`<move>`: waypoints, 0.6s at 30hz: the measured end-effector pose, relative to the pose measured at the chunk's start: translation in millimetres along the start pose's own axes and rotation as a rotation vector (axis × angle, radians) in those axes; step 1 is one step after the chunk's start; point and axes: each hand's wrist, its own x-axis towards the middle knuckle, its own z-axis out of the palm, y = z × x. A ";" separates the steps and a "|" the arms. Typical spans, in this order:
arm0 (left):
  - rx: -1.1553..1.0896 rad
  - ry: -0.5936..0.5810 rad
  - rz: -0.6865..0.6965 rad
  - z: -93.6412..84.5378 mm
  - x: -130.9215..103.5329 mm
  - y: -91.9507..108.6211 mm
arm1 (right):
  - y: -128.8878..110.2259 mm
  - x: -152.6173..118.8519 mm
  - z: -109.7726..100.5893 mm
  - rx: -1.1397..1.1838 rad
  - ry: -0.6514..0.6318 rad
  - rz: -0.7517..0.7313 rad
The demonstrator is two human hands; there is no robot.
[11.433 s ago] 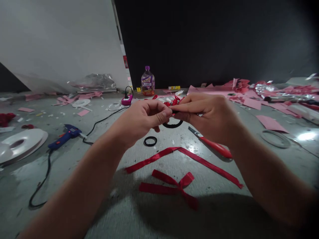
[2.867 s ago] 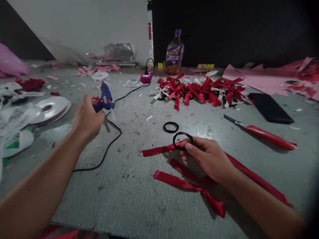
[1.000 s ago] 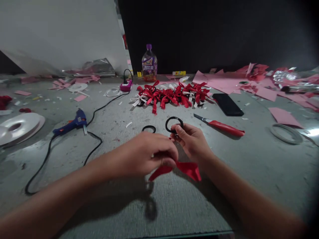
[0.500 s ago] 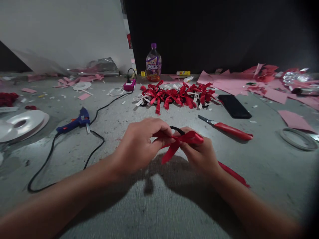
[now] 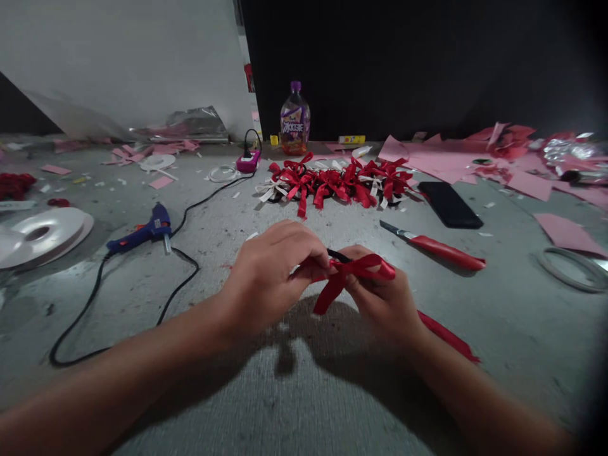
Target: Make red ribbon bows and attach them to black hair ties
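Note:
Between my two hands is a red ribbon bow (image 5: 373, 266) with a black band (image 5: 339, 256), perhaps a hair tie, showing behind it. My left hand (image 5: 275, 272) pinches the bow's left side, its thumb and fingertips closed near the knot. My right hand (image 5: 382, 294) is closed on the bow's right side, with the thumb below the knot and a loop lying over the fingers. One ribbon tail hangs down between the hands. A loose red ribbon strip (image 5: 449, 337) lies on the table beside my right forearm.
A pile of red and white bows (image 5: 339, 183) lies ahead. Left are a blue glue gun (image 5: 147, 229) with its cord and a white ribbon spool (image 5: 40, 237). Right lie a red-handled knife (image 5: 441, 249), a black phone (image 5: 450, 204) and a tape ring (image 5: 572, 269). A bottle (image 5: 295, 121) stands behind.
My left fingertips have shifted slightly at the knot, and the bow has turned a little, its right loop and tail now slightly lower. Both hands keep their hold.

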 end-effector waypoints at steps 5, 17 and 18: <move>0.024 0.017 0.025 -0.1 -0.2 -2.7 | -0.1 0.2 0.0 -0.002 -0.003 -0.002; 0.019 -0.073 0.021 -3.9 2.2 -4.1 | 3.0 0.2 -0.4 -0.146 -0.006 -0.094; 0.017 -0.077 0.017 -4.0 2.2 -4.2 | 3.1 0.1 -0.5 -0.150 -0.008 -0.097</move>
